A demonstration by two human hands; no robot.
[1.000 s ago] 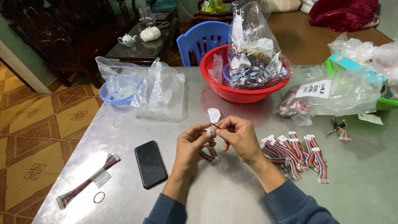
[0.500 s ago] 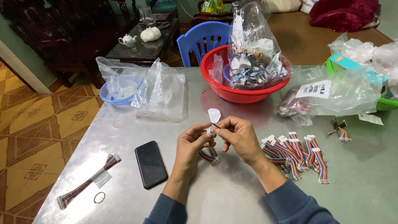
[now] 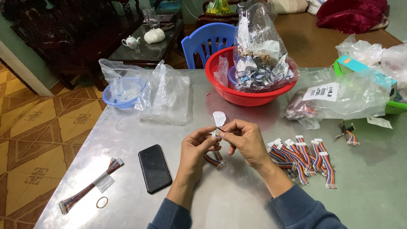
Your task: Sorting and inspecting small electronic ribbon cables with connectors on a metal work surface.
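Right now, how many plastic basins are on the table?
2: a red basin at the table's far middle, holding a bag of parts, and a blue basket-like basin at far left, partly under clear bags.

Beside the phone (image 3: 154, 168), fingers hide most of the small cable (image 3: 215, 157), and the bottom edge cuts both sleeves.

A red basin (image 3: 237, 95), a blue chair (image 3: 203, 42), a black phone (image 3: 154, 168), and rainbow-striped ribbon cables (image 3: 303, 157) (white connectors) on a grey table (image 3: 373, 182).
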